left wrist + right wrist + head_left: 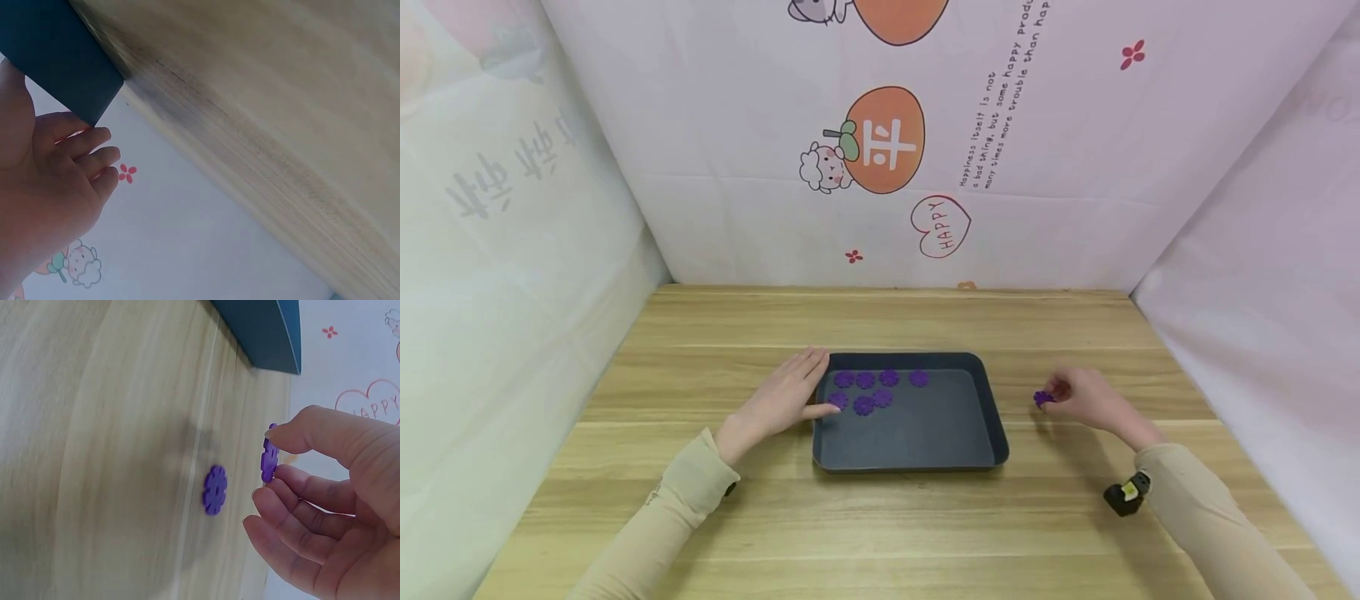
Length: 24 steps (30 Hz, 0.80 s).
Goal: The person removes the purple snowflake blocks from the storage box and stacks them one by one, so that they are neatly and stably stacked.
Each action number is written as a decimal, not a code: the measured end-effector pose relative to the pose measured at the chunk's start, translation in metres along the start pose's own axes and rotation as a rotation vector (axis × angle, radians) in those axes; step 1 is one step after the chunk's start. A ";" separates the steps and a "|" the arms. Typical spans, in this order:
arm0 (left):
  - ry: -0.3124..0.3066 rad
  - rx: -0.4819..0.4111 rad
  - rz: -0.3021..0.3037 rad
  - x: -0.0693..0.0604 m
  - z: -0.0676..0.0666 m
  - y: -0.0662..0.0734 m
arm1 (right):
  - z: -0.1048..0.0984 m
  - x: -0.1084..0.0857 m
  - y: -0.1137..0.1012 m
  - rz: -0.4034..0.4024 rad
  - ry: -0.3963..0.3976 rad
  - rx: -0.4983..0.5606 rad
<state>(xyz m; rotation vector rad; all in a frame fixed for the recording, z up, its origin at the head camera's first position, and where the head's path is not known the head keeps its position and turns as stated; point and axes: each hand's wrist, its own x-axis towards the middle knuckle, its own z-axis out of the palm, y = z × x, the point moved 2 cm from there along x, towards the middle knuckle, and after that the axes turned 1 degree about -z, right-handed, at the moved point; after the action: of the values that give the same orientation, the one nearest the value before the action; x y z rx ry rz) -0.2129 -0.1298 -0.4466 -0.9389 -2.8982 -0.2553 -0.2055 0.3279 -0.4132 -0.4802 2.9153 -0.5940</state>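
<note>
A dark grey tray [917,437] sits on the wooden table, with several purple notched discs [889,377] lying flat toward its back left. My left hand [782,396] holds the tray's left wall, thumb over the rim on the inside and the other fingers along the outside. To the right of the tray, my right hand [1086,397] pinches one purple notched disc [270,456] on edge between thumb and fingers, above the table. Another purple disc [215,490] lies on the wood close by in the right wrist view. The left wrist view shows only the tray's outer corner [69,69].
The wooden table [880,533] runs back to a printed white cloth backdrop [1037,242]. More cloth hangs along the left [512,275] and right sides. A black device [1126,496] is strapped at the right wrist.
</note>
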 end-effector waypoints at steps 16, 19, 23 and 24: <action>-0.037 -0.013 -0.002 -0.002 -0.001 -0.003 | 0.003 -0.001 0.023 0.073 -0.022 -0.010; -0.040 -0.017 -0.002 -0.002 -0.001 -0.003 | 0.004 0.000 0.025 0.068 -0.015 -0.023; -0.050 -0.015 -0.004 -0.002 -0.003 -0.003 | 0.007 0.002 0.028 0.068 -0.012 -0.026; -0.050 -0.014 -0.003 -0.002 -0.003 -0.003 | 0.008 0.002 0.028 0.069 -0.013 -0.024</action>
<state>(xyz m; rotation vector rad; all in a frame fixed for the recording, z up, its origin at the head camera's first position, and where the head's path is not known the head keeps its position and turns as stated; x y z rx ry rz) -0.2128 -0.1344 -0.4447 -0.9566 -2.9472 -0.2560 -0.2142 0.3489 -0.4316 -0.3822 2.9165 -0.5454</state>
